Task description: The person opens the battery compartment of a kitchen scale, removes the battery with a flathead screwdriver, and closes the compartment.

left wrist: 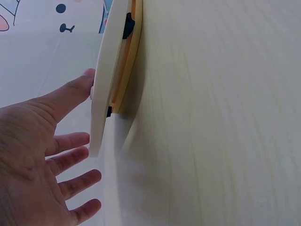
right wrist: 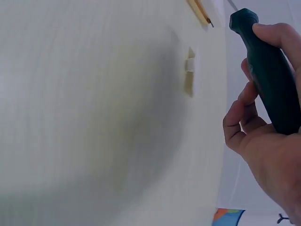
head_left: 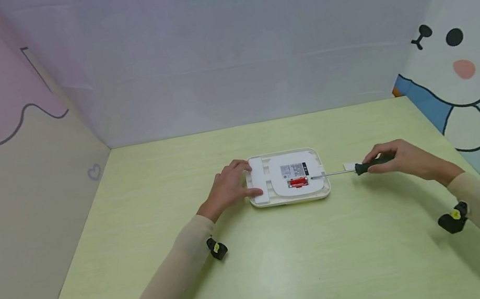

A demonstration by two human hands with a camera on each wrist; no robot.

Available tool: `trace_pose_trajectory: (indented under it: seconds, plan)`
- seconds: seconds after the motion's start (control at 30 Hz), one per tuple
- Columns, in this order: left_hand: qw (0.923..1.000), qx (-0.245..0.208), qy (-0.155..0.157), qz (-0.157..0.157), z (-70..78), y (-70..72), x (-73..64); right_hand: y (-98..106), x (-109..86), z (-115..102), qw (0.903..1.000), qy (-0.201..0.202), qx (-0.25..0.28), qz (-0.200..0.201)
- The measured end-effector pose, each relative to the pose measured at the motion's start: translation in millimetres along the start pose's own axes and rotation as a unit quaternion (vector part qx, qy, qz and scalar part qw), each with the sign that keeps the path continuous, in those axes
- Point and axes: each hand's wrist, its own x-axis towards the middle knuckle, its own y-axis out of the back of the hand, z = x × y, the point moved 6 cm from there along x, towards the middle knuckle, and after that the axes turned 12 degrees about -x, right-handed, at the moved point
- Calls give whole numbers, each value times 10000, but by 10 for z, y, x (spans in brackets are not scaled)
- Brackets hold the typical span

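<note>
A flat white device with rounded corners [head_left: 312, 156] lies on the table, its open battery compartment showing red batteries [head_left: 298, 182]. My left hand [head_left: 229, 184] rests on its left end, the thumb on the face and the other fingers spread at the edge. In the left wrist view the left hand [left wrist: 42, 155] touches the device's edge [left wrist: 106, 80] with fairly straight fingers. My right hand [head_left: 394, 158] grips the dark green handle of a screwdriver [head_left: 362, 167]; the tip reaches the right side of the batteries. In the right wrist view, thumb and fingers wrap the screwdriver handle [right wrist: 270, 70].
A small white plastic piece [right wrist: 192, 70] lies on the table right of the device, partly behind the screwdriver in the head view. The pale yellow-green table [head_left: 260, 273] meets a white back wall [head_left: 229, 56]. Printed panels stand at both sides.
</note>
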Motion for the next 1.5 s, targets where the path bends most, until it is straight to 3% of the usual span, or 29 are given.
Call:
trace_pose_trajectory:
  seconds: [0.23, 0.43, 0.6, 0.9, 1.1, 1.5]
  plan:
    - [9999, 23, 102, -1, -13, 12, 2, 303, 104, -479, 9910, 631, -1182, 33]
    - [9999, -54, 31, 94, 30, 4, 0, 398, 195, -775, 9835, 899, -1564, -142]
    - [9999, -44, 19, 110, 60, -27, 16, 352, 282, -874, 9784, 944, -1815, -307]
    - [9997, -145, 53, 167, 82, -29, 42, 339, 327, -896, 9747, 1024, -1963, -306]
    - [9994, -241, 164, 180, 61, -63, 43, 313, 332, -815, 9780, 934, -1837, -327]
    - [9994, -225, 204, 182, 76, -101, 32, 123, 239, -318, 9971, 344, -580, -350]
